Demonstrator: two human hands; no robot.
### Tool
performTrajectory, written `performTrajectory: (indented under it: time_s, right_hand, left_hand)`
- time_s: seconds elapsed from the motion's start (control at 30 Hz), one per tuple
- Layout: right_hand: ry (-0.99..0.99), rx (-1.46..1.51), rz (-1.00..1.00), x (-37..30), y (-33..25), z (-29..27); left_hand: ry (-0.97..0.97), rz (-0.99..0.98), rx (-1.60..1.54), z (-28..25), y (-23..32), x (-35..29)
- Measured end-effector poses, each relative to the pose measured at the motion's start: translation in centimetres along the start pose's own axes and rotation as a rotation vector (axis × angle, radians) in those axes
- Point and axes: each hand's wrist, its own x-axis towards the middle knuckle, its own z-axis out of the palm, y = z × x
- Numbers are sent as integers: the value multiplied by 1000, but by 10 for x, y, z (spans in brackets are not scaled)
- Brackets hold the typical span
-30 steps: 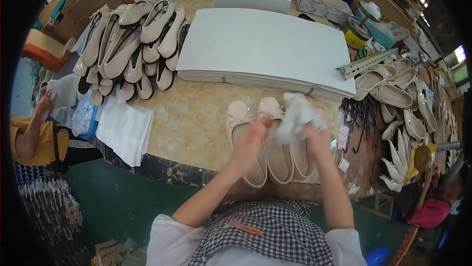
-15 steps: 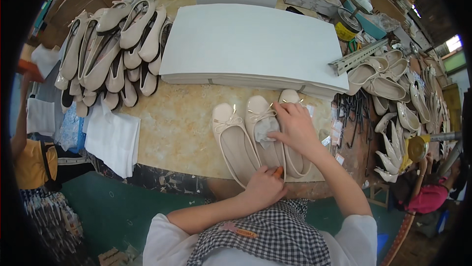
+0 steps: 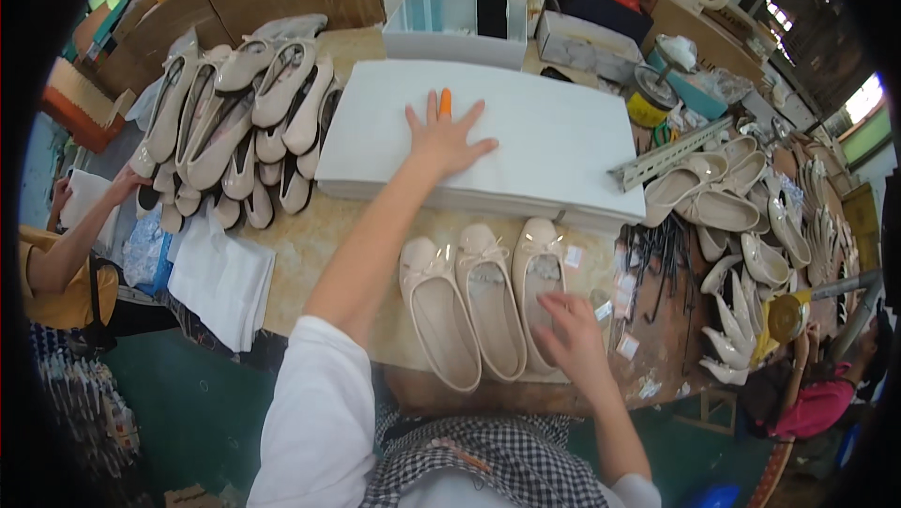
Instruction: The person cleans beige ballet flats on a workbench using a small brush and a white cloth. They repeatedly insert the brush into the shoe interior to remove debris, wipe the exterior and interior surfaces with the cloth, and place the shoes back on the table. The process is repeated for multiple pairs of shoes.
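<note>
3 beige flats (image 3: 488,297), 1 paper stack (image 3: 554,137)

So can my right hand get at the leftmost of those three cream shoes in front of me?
Probably yes. The right hand rests on the rightmost shoe, and the leftmost shoe lies two shoes over, uncovered; only the left forearm passes close beside it.

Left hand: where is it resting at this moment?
In the head view the left hand lies flat, fingers spread, on the stack of white sheets, beyond the three cream flat shoes.
</note>
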Motion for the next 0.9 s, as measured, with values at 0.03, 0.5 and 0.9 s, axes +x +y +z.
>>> performTrajectory:
  time_s: [0.03, 0.5, 0.9]
  right_hand:
    - [-1, 28, 32, -7, 1, -8]
    - [-144, 1460, 944, 15, -70, 2]
    - [-288, 674, 502, 76, -58, 45]
  left_hand:
    - [38, -11, -44, 2, 9, -5]
    - [81, 248, -936, -140, 80, -181]
    - [-643, -361, -794, -100, 22, -262]
